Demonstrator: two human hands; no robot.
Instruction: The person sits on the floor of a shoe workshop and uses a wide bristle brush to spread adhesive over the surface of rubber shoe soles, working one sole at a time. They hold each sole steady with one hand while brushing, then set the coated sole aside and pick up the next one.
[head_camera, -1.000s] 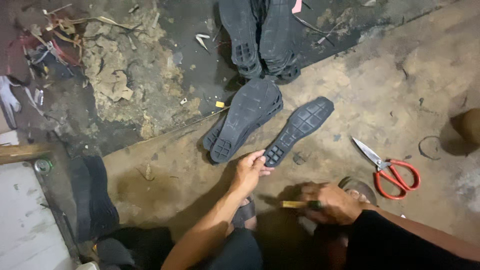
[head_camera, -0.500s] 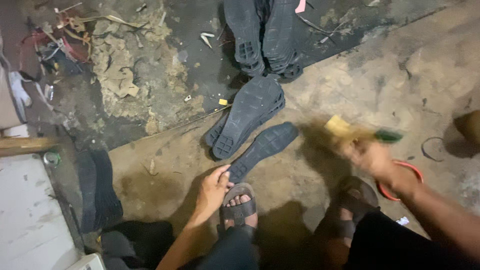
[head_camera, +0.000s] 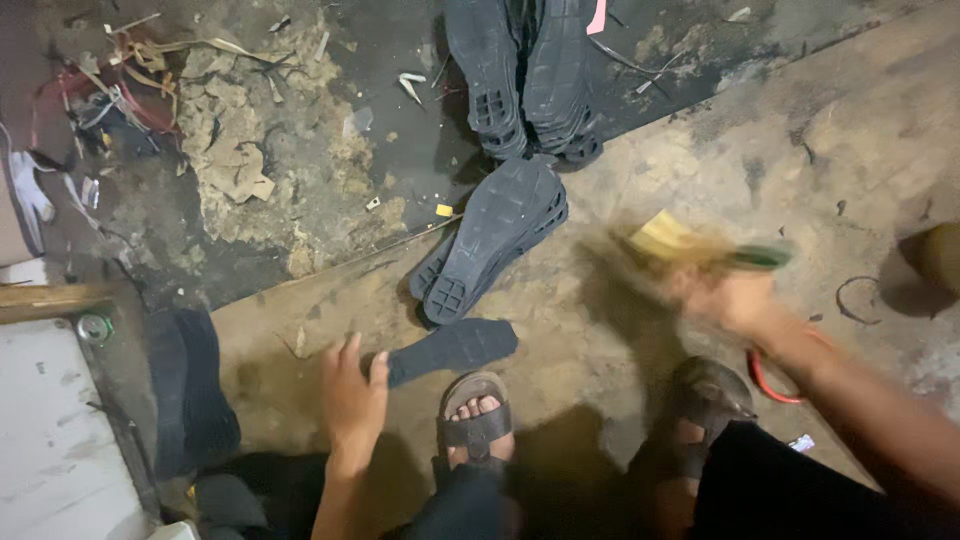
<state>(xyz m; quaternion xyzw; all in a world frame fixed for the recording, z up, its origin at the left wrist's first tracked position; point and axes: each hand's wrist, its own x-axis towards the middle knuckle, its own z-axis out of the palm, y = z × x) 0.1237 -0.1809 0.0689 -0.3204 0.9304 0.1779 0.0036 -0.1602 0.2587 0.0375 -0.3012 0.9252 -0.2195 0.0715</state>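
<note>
Head view: left hand (head_camera: 352, 392) spread flat on the board (head_camera: 640, 330), fingertips touching the near end of a black sole (head_camera: 455, 347) lying flat by the sandalled foot (head_camera: 478, 415). Right hand (head_camera: 735, 298), blurred, grips a brush (head_camera: 700, 247) with a green handle and yellow bristles above the board. More soles (head_camera: 500, 235) lie just beyond. Red scissors (head_camera: 770, 378) sit partly hidden under the right wrist.
</note>
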